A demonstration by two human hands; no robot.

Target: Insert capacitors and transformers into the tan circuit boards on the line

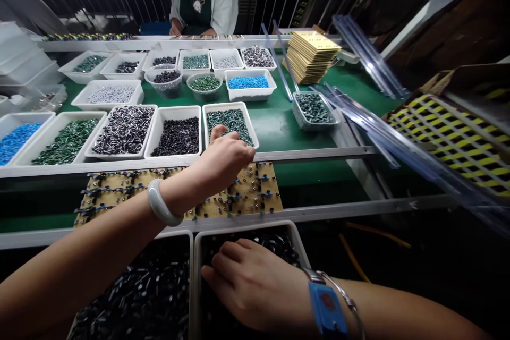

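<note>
**Left hand over the board, right hand in a bin**

The board, crowded with small components, lies flat between the far rail and the near rail, its long axis running left to right across the view. The left hand is the nearer one: it hangs above the board's far edge, towards its right end, just in front of a white tray of dark green parts. From this grip, most of the board stretches leftward and back towards the person, partly hidden by the forearm. The left fingers are curled close together; whether they pinch anything, I cannot tell.

The right hand sits on the near side of the near rail, so the board lies beyond it. Its fingers bend down into the bin, which holds black parts. The fingertips are lost in the dark there, so what this grip has hold of, if anything, cannot be told.
</note>
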